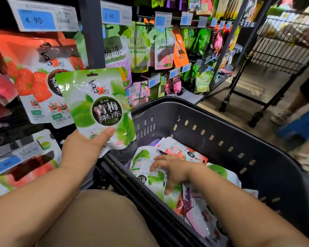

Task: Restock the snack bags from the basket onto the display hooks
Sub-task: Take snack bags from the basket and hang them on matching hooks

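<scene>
Glossy green-and-white plastic film forms the flat green plum jelly pouch [98, 107], which is held upright above the basket's left rim, in front of the display. A slot for a hook is punched in its top edge, and a dark round label sits at its middle. The pouch is gripped at its lower edge by the left hand [82, 148]: the thumb [107, 132] is pressed across the front and the other fingers are hidden behind the film.

A dark grey moulded plastic basket [221, 129] with rows of small slots in its walls is seen at the lower right. Several crinkled pouches lie loose inside it. The right hand [173, 168] is laid on a green pouch turned back-up [146, 164] near the basket's left wall, with the fingers spread wide and lightly bent and nothing closed in them. A red strawberry pouch [182, 150] lies just beyond that hand.

On the display, a hanging strawberry pouch [34, 75] is partly covered by the held pouch. Blue-and-white price tags reading 4.90 [41, 16] and 3.90 [114, 14] are fixed in clear holders above. A black wire cart [284, 41] stands at the far right.
</scene>
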Demonstrator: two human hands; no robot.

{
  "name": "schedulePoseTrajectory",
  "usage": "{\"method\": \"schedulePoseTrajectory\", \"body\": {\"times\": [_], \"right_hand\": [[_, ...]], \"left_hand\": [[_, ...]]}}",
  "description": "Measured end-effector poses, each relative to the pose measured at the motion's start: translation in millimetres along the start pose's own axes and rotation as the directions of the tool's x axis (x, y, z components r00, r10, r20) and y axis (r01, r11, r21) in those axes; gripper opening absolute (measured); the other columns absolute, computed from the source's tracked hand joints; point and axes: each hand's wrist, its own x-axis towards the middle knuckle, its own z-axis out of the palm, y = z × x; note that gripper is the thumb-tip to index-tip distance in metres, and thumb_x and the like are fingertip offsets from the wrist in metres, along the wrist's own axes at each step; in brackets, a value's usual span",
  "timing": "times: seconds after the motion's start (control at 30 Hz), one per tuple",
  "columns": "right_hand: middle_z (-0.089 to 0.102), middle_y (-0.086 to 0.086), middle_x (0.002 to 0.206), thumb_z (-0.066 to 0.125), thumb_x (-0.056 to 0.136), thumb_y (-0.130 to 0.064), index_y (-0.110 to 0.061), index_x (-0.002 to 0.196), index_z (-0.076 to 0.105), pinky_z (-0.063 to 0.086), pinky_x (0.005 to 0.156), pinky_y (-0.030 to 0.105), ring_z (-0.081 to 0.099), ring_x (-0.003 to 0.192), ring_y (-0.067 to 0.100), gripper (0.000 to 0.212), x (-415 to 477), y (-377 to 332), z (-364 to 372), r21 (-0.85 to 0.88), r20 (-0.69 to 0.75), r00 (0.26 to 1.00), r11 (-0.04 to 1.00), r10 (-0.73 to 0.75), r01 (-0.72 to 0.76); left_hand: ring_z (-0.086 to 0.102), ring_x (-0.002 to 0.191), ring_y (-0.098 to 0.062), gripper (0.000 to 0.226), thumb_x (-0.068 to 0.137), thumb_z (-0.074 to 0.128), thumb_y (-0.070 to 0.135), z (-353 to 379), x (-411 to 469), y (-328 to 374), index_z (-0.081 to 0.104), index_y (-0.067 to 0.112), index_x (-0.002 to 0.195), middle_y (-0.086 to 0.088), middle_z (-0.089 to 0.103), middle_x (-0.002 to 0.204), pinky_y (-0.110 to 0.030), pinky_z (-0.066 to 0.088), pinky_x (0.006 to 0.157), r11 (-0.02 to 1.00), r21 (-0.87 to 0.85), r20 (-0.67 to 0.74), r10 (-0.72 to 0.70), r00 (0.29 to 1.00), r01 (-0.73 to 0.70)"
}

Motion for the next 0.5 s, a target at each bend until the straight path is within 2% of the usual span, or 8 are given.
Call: {"method": "schedulePoseTrajectory", "body": {"times": [0.2,0.37,0.43,0.5], "right_hand": [[0.033,-0.011,0.154,0.089,0.069,-0.027,-0.037,0.125,0.066,0.019,0.119,0.036,0.021,0.144,0.016,0.061,-1,7,4,0.148,-0.131,0.991,0.988,-0.014,0.033],[0.041,-0.014,0.146,0.089,0.068,-0.021,-0.029,0.103,0.078,0.029,0.116,0.031,0.029,0.140,0.010,0.037,1,11,10,0.350,-0.150,0.989,0.935,-0.002,0.054],[0.043,-0.018,0.139,0.089,0.069,-0.020,-0.036,0.088,0.077,0.031,0.114,0.030,0.031,0.137,0.007,0.028,3,11,12,0.418,-0.155,0.988,0.906,0.000,0.066],[0.045,-0.023,0.133,0.088,0.071,-0.021,-0.044,0.075,0.074,0.034,0.112,0.031,0.034,0.134,0.005,0.027,5,11,14,0.435,-0.168,0.986,0.897,-0.011,0.084]], "left_hand": [[0.061,0.109,-0.022,0.043,0.081,0.078,0.038,0,-1,2,0.067,0.020,0.118,0.001,0.070,0.115,-0.032,0.043,0.095,1.000,-0.010,0.005,-0.015,1.000,0.015],[0.062,0.110,-0.024,0.040,0.081,0.078,0.037,-1,-1,3,0.068,0.021,0.117,0.000,0.070,0.115,-0.036,0.045,0.100,1.000,0.014,0.003,-0.017,1.000,0.017],[0.062,0.110,-0.025,0.040,0.081,0.078,0.038,-1,-2,3,0.068,0.021,0.116,0.000,0.071,0.115,-0.039,0.046,0.100,0.999,0.032,0.000,-0.024,1.000,0.024],[0.062,0.110,-0.026,0.039,0.081,0.077,0.039,-1,-2,5,0.069,0.022,0.116,0.000,0.071,0.115,-0.039,0.046,0.100,0.998,0.046,-0.003,-0.031,1.000,0.031]]}}
